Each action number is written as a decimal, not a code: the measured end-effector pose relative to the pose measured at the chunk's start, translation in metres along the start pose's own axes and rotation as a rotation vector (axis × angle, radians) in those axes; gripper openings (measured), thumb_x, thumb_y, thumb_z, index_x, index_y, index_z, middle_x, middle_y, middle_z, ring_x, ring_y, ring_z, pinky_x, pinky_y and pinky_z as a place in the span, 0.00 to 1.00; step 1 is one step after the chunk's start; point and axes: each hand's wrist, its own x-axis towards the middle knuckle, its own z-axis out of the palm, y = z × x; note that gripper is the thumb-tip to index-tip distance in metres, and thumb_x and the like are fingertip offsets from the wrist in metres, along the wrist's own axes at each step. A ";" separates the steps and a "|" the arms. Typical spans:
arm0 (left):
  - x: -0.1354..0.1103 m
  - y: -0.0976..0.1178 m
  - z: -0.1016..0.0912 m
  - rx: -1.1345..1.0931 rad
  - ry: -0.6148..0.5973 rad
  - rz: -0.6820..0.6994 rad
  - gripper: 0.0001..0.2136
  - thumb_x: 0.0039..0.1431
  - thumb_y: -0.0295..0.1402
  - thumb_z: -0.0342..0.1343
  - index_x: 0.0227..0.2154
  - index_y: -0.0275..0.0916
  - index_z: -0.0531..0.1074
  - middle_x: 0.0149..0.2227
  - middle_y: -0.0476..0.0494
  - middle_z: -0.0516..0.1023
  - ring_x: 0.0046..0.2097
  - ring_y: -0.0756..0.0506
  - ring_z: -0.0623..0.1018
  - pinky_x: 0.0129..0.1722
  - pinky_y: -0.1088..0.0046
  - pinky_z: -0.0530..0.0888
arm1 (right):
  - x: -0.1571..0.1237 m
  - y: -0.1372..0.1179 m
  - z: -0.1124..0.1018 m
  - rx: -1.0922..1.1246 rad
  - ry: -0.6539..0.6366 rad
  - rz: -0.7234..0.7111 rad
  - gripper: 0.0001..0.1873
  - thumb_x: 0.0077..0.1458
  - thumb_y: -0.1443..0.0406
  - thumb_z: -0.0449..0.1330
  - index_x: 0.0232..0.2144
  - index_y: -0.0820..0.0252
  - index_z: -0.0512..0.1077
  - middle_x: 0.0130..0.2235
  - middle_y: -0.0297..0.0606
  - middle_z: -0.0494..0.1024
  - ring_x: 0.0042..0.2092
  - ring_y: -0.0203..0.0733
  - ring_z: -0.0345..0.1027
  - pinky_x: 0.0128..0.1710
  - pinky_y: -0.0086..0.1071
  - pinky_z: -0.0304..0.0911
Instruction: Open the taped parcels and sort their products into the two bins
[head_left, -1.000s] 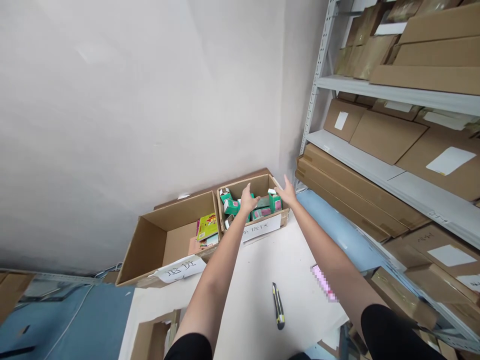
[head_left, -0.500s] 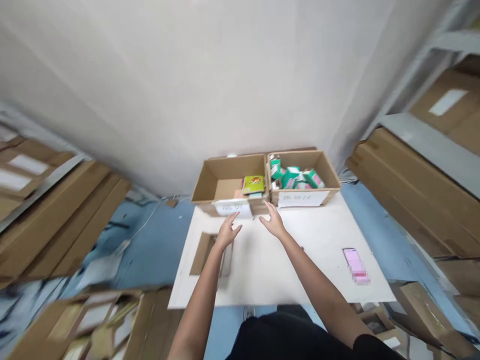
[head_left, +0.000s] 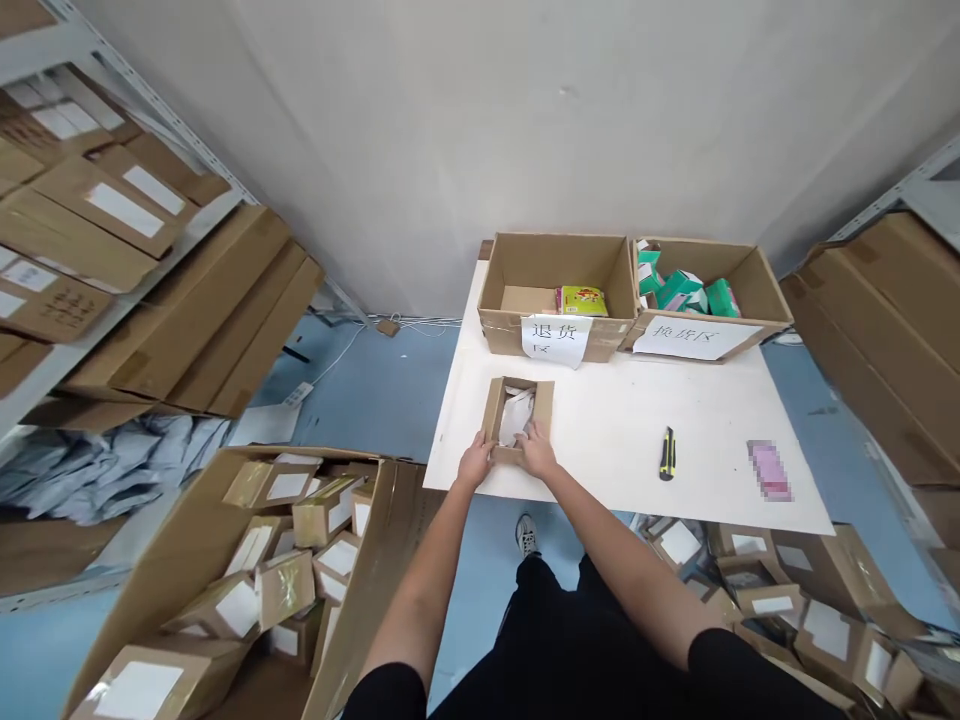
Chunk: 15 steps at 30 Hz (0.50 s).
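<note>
A small open cardboard box (head_left: 517,392) with white paper inside sits near the front left edge of the white table (head_left: 615,430). My left hand (head_left: 475,464) grips its near left corner. My right hand (head_left: 535,452) holds its near right side, fingers curled over the rim. Both arms reach forward from below.
Two larger labelled cartons stand at the table's back: the left carton (head_left: 555,290) holds a yellow-green packet, the right carton (head_left: 712,295) several green boxes. A utility knife (head_left: 667,452) and a pink phone (head_left: 769,470) lie to the right. A big carton of parcels (head_left: 247,580) sits on the floor at left.
My hands drew back from the far cartons to the small box at the table's near edge and took hold of it. The view swung left and down.
</note>
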 end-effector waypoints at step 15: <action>-0.037 0.240 0.087 -0.022 0.310 0.485 0.10 0.68 0.33 0.58 0.45 0.46 0.84 0.66 0.39 0.76 0.61 0.38 0.79 0.56 0.62 0.79 | -0.229 0.146 -0.029 -0.026 0.923 0.413 0.15 0.57 0.75 0.63 0.45 0.58 0.81 0.77 0.46 0.54 0.78 0.53 0.38 0.72 0.57 0.52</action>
